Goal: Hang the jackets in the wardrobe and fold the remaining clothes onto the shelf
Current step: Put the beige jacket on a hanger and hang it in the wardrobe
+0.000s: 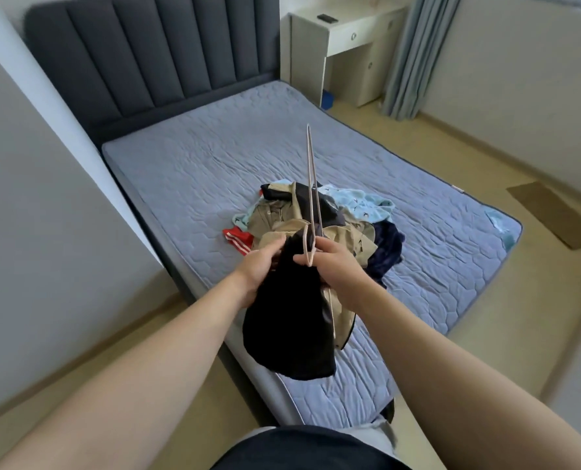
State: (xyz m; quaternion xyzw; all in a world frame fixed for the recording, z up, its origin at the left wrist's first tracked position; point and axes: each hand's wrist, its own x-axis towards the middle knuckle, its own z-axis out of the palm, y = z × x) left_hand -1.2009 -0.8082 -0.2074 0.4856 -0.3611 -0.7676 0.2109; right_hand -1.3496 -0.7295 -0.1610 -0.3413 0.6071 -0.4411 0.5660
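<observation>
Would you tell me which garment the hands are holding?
The black garment, gripped by the left hand beside the hanger; the red, light-blue and navy ones lie piled on the mattress.

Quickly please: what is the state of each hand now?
Left hand: closed, holding the black garment.
Right hand: closed, holding the hanger.
</observation>
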